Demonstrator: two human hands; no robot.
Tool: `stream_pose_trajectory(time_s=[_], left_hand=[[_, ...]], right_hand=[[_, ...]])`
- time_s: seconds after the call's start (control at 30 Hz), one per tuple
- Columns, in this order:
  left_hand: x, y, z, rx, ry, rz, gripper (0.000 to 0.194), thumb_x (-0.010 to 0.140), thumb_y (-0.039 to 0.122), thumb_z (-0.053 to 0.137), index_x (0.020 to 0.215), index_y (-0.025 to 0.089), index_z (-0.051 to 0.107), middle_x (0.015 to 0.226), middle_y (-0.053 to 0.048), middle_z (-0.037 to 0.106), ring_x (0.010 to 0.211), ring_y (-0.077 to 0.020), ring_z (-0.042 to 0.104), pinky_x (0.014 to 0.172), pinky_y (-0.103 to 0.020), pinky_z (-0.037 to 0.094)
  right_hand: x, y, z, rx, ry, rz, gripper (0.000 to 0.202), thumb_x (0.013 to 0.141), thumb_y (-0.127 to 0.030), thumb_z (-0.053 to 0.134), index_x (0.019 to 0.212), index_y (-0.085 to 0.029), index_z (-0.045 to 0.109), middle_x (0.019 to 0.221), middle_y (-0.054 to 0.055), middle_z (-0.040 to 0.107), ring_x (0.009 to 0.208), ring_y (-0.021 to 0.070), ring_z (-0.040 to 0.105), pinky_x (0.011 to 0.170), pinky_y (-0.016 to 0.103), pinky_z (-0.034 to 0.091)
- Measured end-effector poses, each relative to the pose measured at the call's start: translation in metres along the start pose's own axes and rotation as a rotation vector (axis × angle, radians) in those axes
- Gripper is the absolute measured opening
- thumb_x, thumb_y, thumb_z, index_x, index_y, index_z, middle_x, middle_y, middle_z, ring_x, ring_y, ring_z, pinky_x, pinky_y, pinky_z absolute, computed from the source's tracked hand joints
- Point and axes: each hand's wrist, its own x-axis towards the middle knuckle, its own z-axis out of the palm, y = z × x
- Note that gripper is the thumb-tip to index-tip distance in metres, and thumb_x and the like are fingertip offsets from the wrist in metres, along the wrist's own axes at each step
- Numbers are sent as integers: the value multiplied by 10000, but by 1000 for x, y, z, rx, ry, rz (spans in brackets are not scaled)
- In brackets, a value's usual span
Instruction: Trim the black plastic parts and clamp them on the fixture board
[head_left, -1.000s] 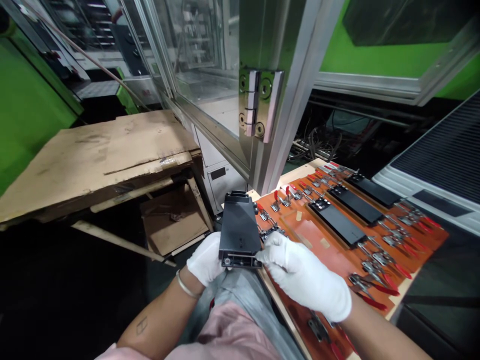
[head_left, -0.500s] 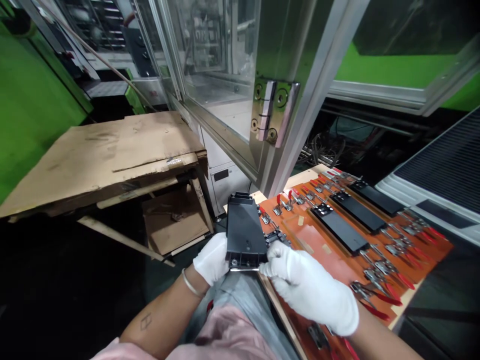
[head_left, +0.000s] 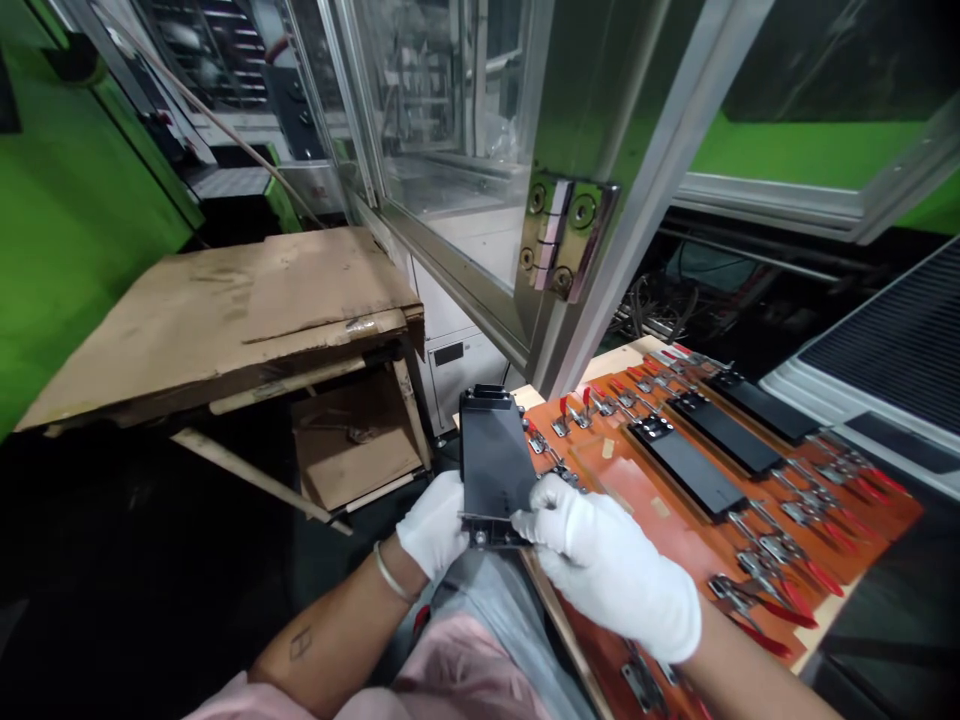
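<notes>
My left hand [head_left: 435, 525], in a white glove, is closed on the left edge of a long black plastic housing [head_left: 495, 455]. The housing is tilted up above my lap, its far end at the table's edge. My right hand [head_left: 581, 545], also gloved, has its fingers pinched at the housing's near right corner. From those fingers a thin, straight, blade-like strip [head_left: 487, 517] lies across the near end, just above the ribbed edge with its screw holes. Its exact kind is too small to tell, and the glove hides its other end.
On my right is an orange fixture board [head_left: 622, 480] bearing several red-handled toggle clamps [head_left: 772, 545] and three black housings [head_left: 686, 465]. A metal-framed door [head_left: 559, 330] stands ahead. A cardboard-topped table [head_left: 247, 300] is at the left, near a green machine [head_left: 67, 200].
The thin strip has moved from the housing's near bottom edge to slightly higher across its near end, with my right hand. My left hand keeps its hold. The view has shifted slightly.
</notes>
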Motion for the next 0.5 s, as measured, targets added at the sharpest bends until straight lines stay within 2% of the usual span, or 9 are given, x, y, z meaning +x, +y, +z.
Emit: stream_pose_trajectory(time_s=[0.2,0.27,0.33,0.4,0.5], left_hand=[[-1,1,-2,-96,19,-39,171,808,223,587,889,191,733,841,-92,748,803,-245,704,743,-337,564],[-2,-1,-4,-75,-6,-23,162,785,233,613,885,195,735,845,-91,750,814,-250,702,771,-343,557],[-5,-2,-7,-52,19,-33,158,761,234,632,873,198,737,843,-93,750,813,-255,700,775,-347,556],[-8,-3,-11,-55,114,-78,137,739,228,650,837,201,741,837,-97,749,811,-264,699,775,-358,558],[-11,1,-17,-180,353,-189,89,673,197,707,752,211,745,819,-97,753,811,-277,695,770,-367,565]], right_hand=[[2,-4,4,-2,18,-48,279,831,-100,435,940,-229,657,875,34,592,621,141,491,549,279,284],[2,-6,7,-25,-43,-45,228,803,-101,466,849,-235,645,856,17,588,577,131,450,530,284,255],[1,-8,8,39,-118,-43,198,783,-86,482,755,-233,612,819,-5,577,574,123,440,532,278,262],[-3,-8,6,165,-127,-24,217,794,-69,470,760,-235,604,806,-10,563,624,127,475,562,262,311],[-13,-7,4,295,10,106,244,838,-55,437,840,-233,605,807,2,525,680,133,503,624,252,378]])
